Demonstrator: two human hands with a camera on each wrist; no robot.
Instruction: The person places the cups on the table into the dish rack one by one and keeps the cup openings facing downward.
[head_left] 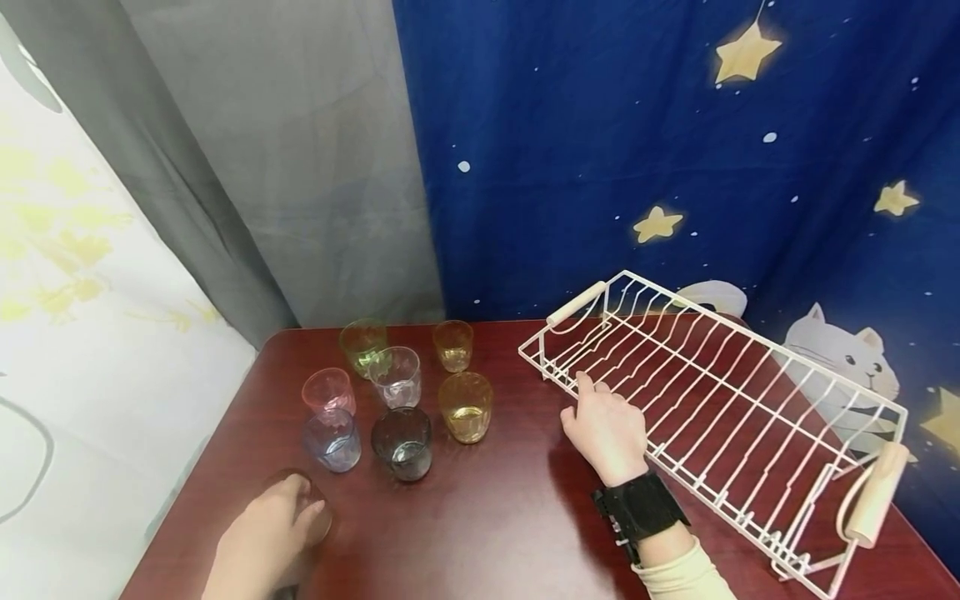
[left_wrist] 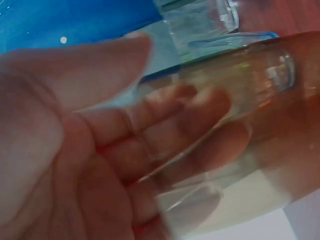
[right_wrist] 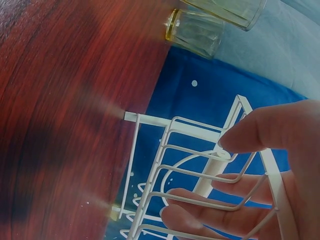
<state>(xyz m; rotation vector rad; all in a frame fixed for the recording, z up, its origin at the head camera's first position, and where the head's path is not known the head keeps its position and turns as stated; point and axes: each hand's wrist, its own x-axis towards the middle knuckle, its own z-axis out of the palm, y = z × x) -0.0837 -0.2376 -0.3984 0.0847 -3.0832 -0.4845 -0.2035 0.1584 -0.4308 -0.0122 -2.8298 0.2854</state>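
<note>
1 rack, long axis slanting toward near right

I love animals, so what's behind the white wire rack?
Behind the white wire rack is a blue curtain with a grey cat picture. The rack covers thin strips of that picture, and the table hides the curtain's bottom.

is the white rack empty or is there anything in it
Empty: in the head view the white rack has nothing standing in its slots, and the glasses are all off to its left.
</note>
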